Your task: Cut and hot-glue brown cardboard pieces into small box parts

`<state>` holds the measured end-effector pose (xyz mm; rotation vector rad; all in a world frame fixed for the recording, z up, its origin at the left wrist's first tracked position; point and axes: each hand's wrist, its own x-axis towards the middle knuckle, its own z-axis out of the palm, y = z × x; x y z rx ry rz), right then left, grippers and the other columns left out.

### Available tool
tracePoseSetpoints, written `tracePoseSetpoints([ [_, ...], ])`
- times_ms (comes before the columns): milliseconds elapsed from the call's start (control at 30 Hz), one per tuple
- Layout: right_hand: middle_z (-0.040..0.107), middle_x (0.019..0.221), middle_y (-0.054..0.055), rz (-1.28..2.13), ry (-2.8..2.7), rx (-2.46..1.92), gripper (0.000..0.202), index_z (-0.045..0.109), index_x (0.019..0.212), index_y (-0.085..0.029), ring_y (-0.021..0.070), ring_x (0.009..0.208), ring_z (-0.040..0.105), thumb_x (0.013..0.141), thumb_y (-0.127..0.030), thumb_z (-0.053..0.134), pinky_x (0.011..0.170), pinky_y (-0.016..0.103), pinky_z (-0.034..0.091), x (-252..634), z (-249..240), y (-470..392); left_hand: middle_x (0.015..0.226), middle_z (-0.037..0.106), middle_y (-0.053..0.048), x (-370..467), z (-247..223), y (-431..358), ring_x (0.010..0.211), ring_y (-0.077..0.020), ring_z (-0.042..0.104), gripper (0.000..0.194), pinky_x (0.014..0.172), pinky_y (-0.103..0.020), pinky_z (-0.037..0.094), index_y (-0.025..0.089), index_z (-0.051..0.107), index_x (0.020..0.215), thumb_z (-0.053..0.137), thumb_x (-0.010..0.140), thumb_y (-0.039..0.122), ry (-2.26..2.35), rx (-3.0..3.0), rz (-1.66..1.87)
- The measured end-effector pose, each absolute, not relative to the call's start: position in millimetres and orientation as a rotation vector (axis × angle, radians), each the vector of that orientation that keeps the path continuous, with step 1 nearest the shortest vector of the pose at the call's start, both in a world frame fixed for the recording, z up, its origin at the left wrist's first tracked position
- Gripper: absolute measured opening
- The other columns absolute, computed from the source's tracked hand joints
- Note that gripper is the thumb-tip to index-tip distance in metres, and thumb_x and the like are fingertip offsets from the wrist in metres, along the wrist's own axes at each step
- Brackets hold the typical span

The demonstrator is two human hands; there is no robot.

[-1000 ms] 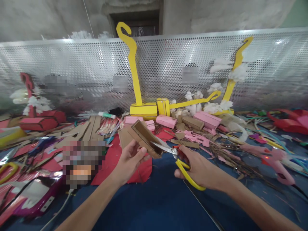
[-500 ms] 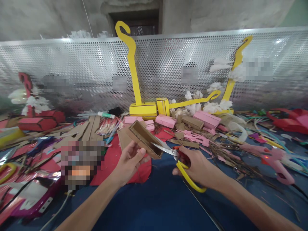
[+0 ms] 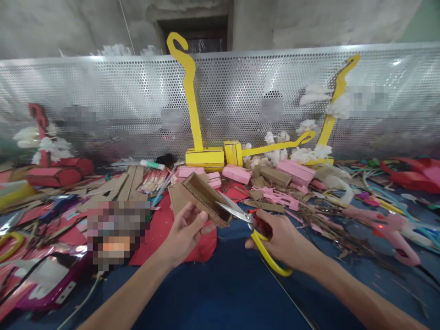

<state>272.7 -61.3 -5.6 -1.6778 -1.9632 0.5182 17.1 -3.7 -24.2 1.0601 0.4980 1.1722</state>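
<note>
My left hand [image 3: 187, 229] is closed on the near side of a small open cardboard box [image 3: 202, 195], which it holds tilted above the table. Yellow-handled scissors [image 3: 270, 256] are in my right hand [image 3: 280, 236], with fingers wrapped around the handles. The parted blades point left, their tips at the box's opening; whether they touch the cardboard I cannot tell. Beneath my left hand lies a sheet of red paper [image 3: 158, 243]. Flat cardboard [image 3: 177, 197] shows just behind the box.
Yellow paper-covered hooks on box bases [image 3: 204, 156] stand before a perforated metal panel [image 3: 233, 91]. Pink boxes [image 3: 237, 173] and scraps lie behind my hands. A pink glue gun [image 3: 392, 229] rests at right, a purple case [image 3: 51, 284] at left, on the blue tabletop [image 3: 192, 298].
The scissors have shifted very slightly left and their blades look a little wider apart. The box stays in my left hand, almost unmoved.
</note>
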Motion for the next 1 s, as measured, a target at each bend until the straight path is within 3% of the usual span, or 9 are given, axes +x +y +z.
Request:
tracePoseSetpoints([
  [533, 0.051, 0.064, -0.004, 0.454, -1.936, -1.588, 0.048, 0.043, 0.072, -0.023, 0.0135, 0.059, 0.043, 0.081, -0.057, 0.076, 0.056, 0.027, 0.033, 283, -19, -53, 0.107, 0.074, -0.002, 16, -24, -2, 0.097, -0.0157, 0.072, 0.025, 0.089, -0.029, 0.062, 0.023, 0.073, 0.108, 0.081, 0.085, 0.028, 0.475, 1.041, 1.166],
  [700, 0.064, 0.095, 0.007, 0.310, -2.050, -1.606, 0.046, 0.052, 0.105, -0.020, 0.0215, 0.078, 0.058, 0.088, -0.061, 0.066, 0.070, 0.034, 0.044, 283, -10, -59, 0.111, 0.073, -0.003, 15, -25, 0, 0.099, -0.0156, 0.071, 0.026, 0.088, -0.028, 0.061, 0.024, 0.072, 0.111, 0.080, 0.086, 0.026, 0.455, 1.056, 1.184],
  [800, 0.063, 0.103, 0.009, 0.324, -2.113, -1.606, 0.047, 0.050, 0.108, -0.020, 0.0241, 0.084, 0.060, 0.089, -0.061, 0.064, 0.075, 0.037, 0.045, 282, -8, -63, 0.109, 0.073, -0.003, 14, -29, 1, 0.098, -0.0154, 0.072, 0.025, 0.089, -0.028, 0.061, 0.023, 0.072, 0.112, 0.078, 0.088, 0.026, 0.449, 1.083, 1.159],
  [900, 0.064, 0.099, 0.006, 0.373, -2.079, -1.628, 0.045, 0.051, 0.103, -0.022, 0.0225, 0.082, 0.060, 0.083, -0.055, 0.073, 0.072, 0.034, 0.044, 278, -9, -62, 0.111, 0.073, -0.003, 13, -32, 2, 0.098, -0.0147, 0.071, 0.026, 0.088, -0.028, 0.061, 0.025, 0.071, 0.115, 0.076, 0.090, 0.024, 0.429, 1.115, 1.131],
  [1000, 0.063, 0.083, 0.000, 0.442, -2.018, -1.664, 0.042, 0.051, 0.093, -0.023, 0.0179, 0.069, 0.056, 0.078, -0.050, 0.079, 0.062, 0.030, 0.039, 275, -13, -59, 0.108, 0.073, -0.003, 13, -32, 2, 0.095, -0.0139, 0.072, 0.023, 0.086, -0.027, 0.061, 0.024, 0.072, 0.112, 0.075, 0.090, 0.024, 0.399, 1.121, 1.122],
])
